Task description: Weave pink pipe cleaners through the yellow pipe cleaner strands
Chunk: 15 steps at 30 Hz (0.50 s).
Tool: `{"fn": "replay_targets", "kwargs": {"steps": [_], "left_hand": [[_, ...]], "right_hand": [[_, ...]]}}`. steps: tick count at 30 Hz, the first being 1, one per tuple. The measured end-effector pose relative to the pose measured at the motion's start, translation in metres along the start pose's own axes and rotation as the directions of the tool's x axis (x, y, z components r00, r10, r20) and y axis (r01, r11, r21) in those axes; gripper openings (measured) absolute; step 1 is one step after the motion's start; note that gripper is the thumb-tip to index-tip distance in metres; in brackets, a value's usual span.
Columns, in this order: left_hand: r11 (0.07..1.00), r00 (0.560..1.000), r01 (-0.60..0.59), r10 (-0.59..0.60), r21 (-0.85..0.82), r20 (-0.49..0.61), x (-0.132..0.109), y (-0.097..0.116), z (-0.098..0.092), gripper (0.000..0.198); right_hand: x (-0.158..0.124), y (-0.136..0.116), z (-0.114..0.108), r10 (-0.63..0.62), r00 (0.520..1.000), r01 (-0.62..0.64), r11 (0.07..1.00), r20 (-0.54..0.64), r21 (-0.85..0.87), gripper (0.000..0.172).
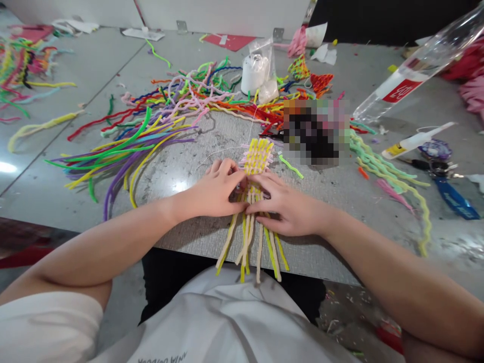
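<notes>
A woven mat of yellow and cream pipe cleaners [257, 157] lies on the grey table [212, 136] in front of me, its loose ends [249, 247] hanging past the near edge. My left hand [216, 190] has its fingers curled and pinching the strands at the mat's left side. My right hand [289, 206] lies over the strands just below the woven part, fingers pressed down on them. The two hands meet at the weave's lower edge.
A big heap of coloured pipe cleaners [151, 126] spreads over the left and back. A white thread spool [252, 73], a plastic bag, a glue tube [416, 141], a clear bottle [419, 75] and a blue-handled tool [454, 199] lie around. A loose green piece [291, 166] lies beside the mat.
</notes>
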<state>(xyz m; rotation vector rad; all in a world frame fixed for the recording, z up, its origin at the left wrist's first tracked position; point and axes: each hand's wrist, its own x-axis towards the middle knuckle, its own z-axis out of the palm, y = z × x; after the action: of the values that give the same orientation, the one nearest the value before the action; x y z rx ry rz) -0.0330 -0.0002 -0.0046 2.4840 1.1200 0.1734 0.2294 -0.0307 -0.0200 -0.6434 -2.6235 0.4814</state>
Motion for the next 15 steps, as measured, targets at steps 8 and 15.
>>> {"fn": "replay_targets", "kwargs": {"steps": [8,15], "left_hand": [[1.000,1.000,-0.002,0.002,0.016,0.015,-0.0029,0.0003,0.0007,0.039],[1.000,1.000,0.001,-0.001,0.016,0.025,-0.0032,0.0005,-0.0013,0.040]], "right_hand": [[-0.0001,-0.0029,-0.0016,0.022,1.000,-0.022,1.000,0.015,0.011,0.016],[-0.0017,-0.0002,0.0008,0.004,1.000,-0.004,1.000,0.007,0.003,0.027]]}}
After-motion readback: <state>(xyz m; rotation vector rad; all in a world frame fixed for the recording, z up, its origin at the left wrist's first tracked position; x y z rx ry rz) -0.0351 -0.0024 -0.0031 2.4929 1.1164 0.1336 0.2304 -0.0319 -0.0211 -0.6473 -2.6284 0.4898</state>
